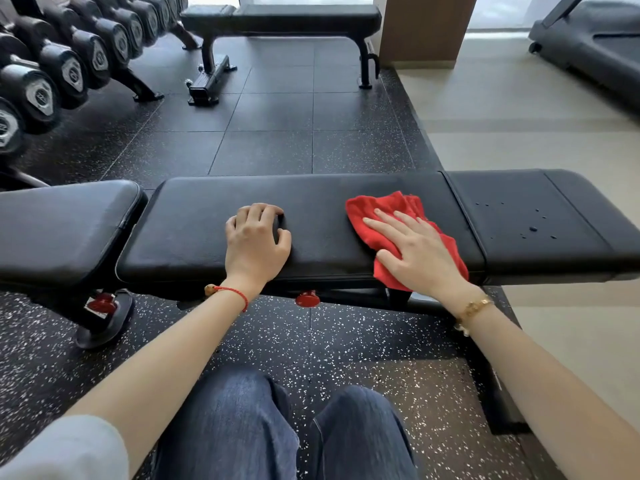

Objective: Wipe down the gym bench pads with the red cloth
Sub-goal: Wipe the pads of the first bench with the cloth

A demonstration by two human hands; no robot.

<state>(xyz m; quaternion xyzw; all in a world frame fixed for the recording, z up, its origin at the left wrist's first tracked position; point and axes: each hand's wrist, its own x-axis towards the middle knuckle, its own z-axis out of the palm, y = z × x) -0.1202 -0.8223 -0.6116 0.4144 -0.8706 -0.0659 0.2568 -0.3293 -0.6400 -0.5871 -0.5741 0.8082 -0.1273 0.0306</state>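
- Right now, head view: right hand is lying flat on the red cloth, fingers straight and spread apart, pressing it onto the bench pad.
- Cloth is sitting on the right part of the long middle pad, crumpled, with its near corner hanging over the front edge.
- Left hand is resting on the same pad, left of the cloth and apart from it; fingers are curling loosely with tips on the pad, gripping nothing.
- Seat pad is lying to the left, and the end pad on the right is carrying a few water drops.
- Dumbbell rack is standing far left, with a second bench behind.
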